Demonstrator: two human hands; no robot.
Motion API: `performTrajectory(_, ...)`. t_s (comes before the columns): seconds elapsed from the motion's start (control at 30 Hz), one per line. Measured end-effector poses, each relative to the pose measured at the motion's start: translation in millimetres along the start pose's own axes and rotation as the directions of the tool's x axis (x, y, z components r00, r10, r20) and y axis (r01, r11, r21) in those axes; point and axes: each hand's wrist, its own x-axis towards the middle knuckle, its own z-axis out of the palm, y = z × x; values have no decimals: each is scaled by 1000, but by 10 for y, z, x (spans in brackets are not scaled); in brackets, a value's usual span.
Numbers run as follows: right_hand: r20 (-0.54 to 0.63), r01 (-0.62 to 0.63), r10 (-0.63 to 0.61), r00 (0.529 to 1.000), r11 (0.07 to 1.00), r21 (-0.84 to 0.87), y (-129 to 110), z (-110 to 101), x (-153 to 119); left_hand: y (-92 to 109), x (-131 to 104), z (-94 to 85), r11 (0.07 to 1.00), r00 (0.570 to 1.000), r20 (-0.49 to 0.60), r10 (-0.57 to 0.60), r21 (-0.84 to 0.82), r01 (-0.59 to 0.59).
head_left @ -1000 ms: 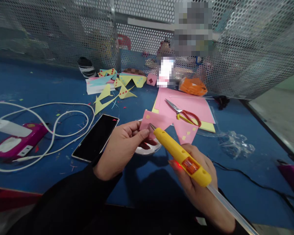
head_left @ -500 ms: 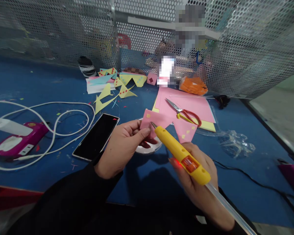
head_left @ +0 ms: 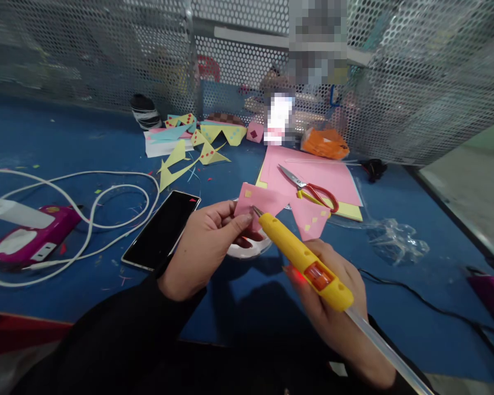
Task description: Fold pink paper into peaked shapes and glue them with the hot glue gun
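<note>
My left hand [head_left: 208, 241] pinches the left end of a pink paper cutout [head_left: 267, 199] with a notch in its lower edge. Small yellow squares dot the paper, one on the left part and several on the right. In my right hand [head_left: 333, 302] is a yellow hot glue gun [head_left: 300, 255], its red trigger window lit and a clear glue stick coming out of the back. The metal nozzle tip meets the paper's left part, close to my left thumb. A round white dish [head_left: 249, 249] lies under the paper, partly hidden by my left hand.
Red-handled scissors [head_left: 308, 188] rest on pink and yellow sheets [head_left: 337, 178]. A smartphone [head_left: 162, 230] lies left of my left hand, near a white cable [head_left: 94, 214] and purple power strip [head_left: 37, 236]. Yellow paper cutouts [head_left: 206, 153] lie farther back, before a perforated metal screen [head_left: 247, 60].
Hardly anything differs. The paper has shifted very slightly left, and the glue gun's tip stays at about the same spot on it.
</note>
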Motion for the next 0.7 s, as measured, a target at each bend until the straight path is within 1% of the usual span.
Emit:
performTrajectory(0.17,-30,-1,1,1000,1000,13,3,-10,-17,5,-12,-2,1000,1000,-2,-1,-8,1)
performTrajectory(0.33,0,-15,15,1000,1000,17,11,-6,-1,8,-13,2,1000,1000,-3,-8,14,8)
performTrajectory(0.43,49,-23,18,999,995,95,14,-42,-4,3,-10,8,1000,1000,-29,-2,16,3)
performTrajectory(0.53,38,-42,35,999,979,202,18,-133,-36,0,-4,4,1000,997,-77,-11,12,12)
performTrajectory(0.6,-17,-83,89,996,969,234,41,-228,-63,-4,4,-11,999,995,-101,-22,21,24)
performTrajectory(0.63,-54,-130,147,988,961,243,69,-286,-74,-7,9,-22,999,993,-112,-26,27,29)
performTrajectory(0.67,-105,-195,226,968,950,244,113,-352,-81,-8,16,-33,999,992,-123,-27,29,31)
performTrajectory(0.7,-171,-274,316,933,934,230,178,-425,-83,-8,24,-43,999,990,-137,-26,27,30)
